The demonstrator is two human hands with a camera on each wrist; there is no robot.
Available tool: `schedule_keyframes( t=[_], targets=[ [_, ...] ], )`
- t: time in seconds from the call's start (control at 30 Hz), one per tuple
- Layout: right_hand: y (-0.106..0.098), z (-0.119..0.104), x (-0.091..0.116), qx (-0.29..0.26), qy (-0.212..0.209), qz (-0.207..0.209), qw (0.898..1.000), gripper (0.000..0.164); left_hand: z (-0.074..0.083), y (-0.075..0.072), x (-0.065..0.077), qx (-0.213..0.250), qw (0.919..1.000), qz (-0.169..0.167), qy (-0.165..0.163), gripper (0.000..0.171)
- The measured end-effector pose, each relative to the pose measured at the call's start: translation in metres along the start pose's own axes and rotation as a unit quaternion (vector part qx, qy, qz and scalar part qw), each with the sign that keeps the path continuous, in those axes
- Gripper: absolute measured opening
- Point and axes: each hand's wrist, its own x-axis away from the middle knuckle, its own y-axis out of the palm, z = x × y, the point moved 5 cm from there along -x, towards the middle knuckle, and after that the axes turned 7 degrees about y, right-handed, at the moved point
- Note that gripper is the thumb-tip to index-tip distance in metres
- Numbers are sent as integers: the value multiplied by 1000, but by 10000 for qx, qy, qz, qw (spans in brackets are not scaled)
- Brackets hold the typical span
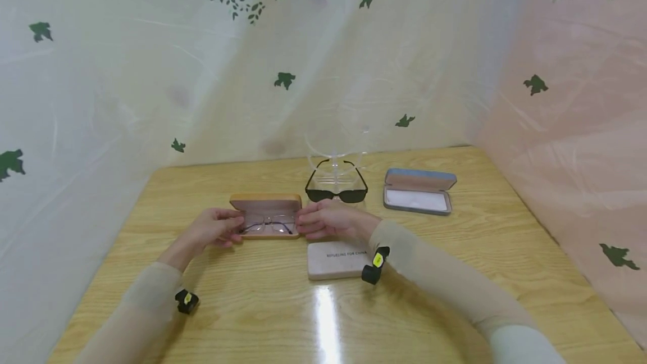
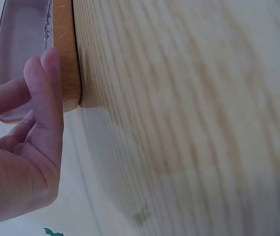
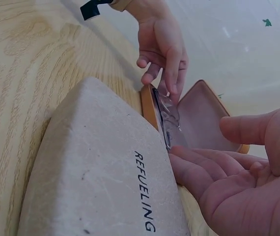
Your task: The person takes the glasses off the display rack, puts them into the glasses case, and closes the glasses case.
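The clear-lensed glasses (image 1: 268, 222) lie inside the orange case (image 1: 268, 237) on the tabletop (image 1: 242, 308), so that much looks done; whether they are fully settled I cannot tell. The lid (image 1: 265, 198) stands raised, so closing it appears to be left. At the case's nine o'clock end, the left hand (image 1: 214, 229) has its fingertips by the rim and glasses; I cannot tell whether it pinches either. At three o'clock, the right hand (image 1: 338, 219) spreads its thumb away from nearly straight fingers, which seem to touch that end. Out from the case, dark sunglasses (image 1: 352, 196) sit uncased towards two o'clock beside a clear stand (image 1: 335, 164), the blue case (image 1: 422, 174) gapes open nearer three, and the pale case (image 1: 331, 265) lies closed at four.
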Motion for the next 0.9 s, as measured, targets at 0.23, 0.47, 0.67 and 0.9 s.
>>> schedule_keyframes(
  t=[0.23,0.47,0.67,0.9],
  targets=[
    [0,1,0,11,-17,12,10000,48,-1,-1,0,-25,10000,-35,-57,54],
    [-2,4,-2,8,-104,-61,9999,49,3,-8,3,1,9999,119,61,57],
    [-2,3,-2,-26,-119,-86,9999,56,3,-13,4,94,9998,186,24,56],
    [-4,0,0,45,-78,-79,9999,62,2,-15,4,-16,9998,205,-54,72]
  ],
)
